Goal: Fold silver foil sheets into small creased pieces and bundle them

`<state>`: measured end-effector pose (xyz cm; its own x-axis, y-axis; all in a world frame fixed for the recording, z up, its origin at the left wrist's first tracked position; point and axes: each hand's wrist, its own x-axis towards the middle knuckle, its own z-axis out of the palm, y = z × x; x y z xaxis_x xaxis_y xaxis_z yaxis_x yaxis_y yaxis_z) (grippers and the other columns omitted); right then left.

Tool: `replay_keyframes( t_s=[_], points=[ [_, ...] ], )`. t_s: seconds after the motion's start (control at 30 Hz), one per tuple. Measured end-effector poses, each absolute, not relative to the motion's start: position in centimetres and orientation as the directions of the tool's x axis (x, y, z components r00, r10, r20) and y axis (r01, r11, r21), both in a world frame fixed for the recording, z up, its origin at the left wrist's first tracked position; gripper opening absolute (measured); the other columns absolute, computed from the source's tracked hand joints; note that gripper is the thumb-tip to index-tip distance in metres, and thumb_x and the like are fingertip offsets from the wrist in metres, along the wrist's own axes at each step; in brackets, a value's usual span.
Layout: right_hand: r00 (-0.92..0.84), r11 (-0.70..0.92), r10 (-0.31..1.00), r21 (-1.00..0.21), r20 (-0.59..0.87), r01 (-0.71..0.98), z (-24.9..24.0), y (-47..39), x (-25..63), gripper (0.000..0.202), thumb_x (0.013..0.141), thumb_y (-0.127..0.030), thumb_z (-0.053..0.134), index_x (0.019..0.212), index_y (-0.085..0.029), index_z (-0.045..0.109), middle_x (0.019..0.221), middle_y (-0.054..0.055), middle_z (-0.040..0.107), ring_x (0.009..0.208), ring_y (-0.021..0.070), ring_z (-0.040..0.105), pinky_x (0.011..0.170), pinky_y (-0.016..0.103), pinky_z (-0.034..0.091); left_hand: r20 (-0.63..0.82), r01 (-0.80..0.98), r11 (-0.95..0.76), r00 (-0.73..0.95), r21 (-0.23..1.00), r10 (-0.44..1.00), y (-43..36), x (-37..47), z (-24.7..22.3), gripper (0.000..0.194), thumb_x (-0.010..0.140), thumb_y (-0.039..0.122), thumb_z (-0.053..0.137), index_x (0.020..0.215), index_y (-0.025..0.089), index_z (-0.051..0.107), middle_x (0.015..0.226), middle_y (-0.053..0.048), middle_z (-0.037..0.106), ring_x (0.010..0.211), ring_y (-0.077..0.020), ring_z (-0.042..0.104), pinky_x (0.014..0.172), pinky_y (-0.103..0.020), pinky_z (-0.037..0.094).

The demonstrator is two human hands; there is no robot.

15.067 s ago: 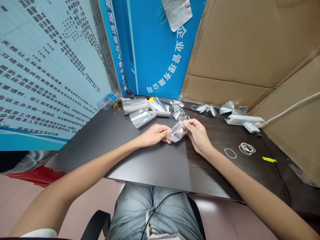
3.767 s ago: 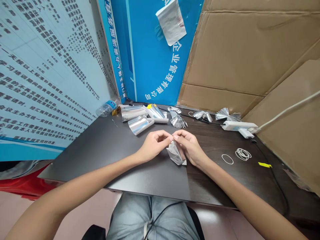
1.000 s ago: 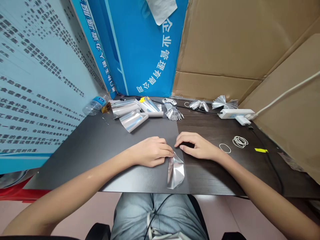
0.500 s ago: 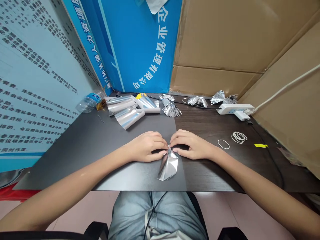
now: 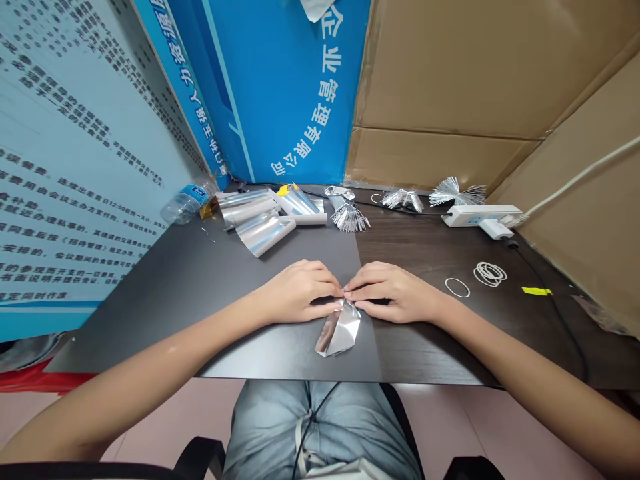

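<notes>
A folded piece of silver foil (image 5: 343, 330) lies near the table's front edge, its narrow top end between my two hands and its wider end fanning toward me. The fingers of my left hand (image 5: 306, 292) pinch that top end from the left. From the right, my right hand (image 5: 395, 292) pinches the same end, its fingertips meeting those of my left hand. The very tip of the foil is hidden under the fingers.
Silver foil sheets (image 5: 265, 230) and a plastic bottle (image 5: 187, 201) lie at the back left. Fringed foil pieces (image 5: 350, 217) sit along the back. At right are a power strip (image 5: 480, 215), white rings (image 5: 490, 274) and a yellow strip (image 5: 537, 291).
The view has shifted slightly, so most things appear further right. Both hands stay on the foil; its top end is more covered by the fingers, and its lower part looks shorter and more spread.
</notes>
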<state>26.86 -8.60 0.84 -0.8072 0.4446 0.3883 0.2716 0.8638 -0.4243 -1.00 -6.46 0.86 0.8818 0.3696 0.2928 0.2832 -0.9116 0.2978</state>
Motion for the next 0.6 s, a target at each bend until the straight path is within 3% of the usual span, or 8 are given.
replay_keyframes(
  t_s=[0.27,0.6],
  points=[
    [-0.751,0.81,0.522,-0.512,0.405,0.286,0.8,-9.5,27.7,0.032,0.1,-0.02,0.064,0.129,-0.027,0.074,0.117,0.007,0.081,0.107,0.0234,0.076,0.097,0.039,0.058,0.328,0.249,-0.907,0.872,0.339,0.362,-6.4,-1.0,0.6,0.028,0.105,0.04,0.061,0.117,0.022,0.078,0.115,-0.009,0.08,0.106,-0.0236,0.069,0.095,-0.037,0.053],
    [-0.82,0.854,0.466,-0.411,0.332,0.318,0.6,-10.0,27.5,0.031,0.101,-0.023,0.062,0.131,-0.026,0.073,0.122,0.008,0.079,0.112,0.0258,0.071,0.101,0.046,0.052,0.332,0.242,-0.907,0.872,0.345,0.359,-6.4,-0.9,0.8,0.027,0.104,0.038,0.062,0.118,0.021,0.079,0.114,-0.008,0.081,0.106,-0.0237,0.069,0.095,-0.038,0.055]
  ],
)
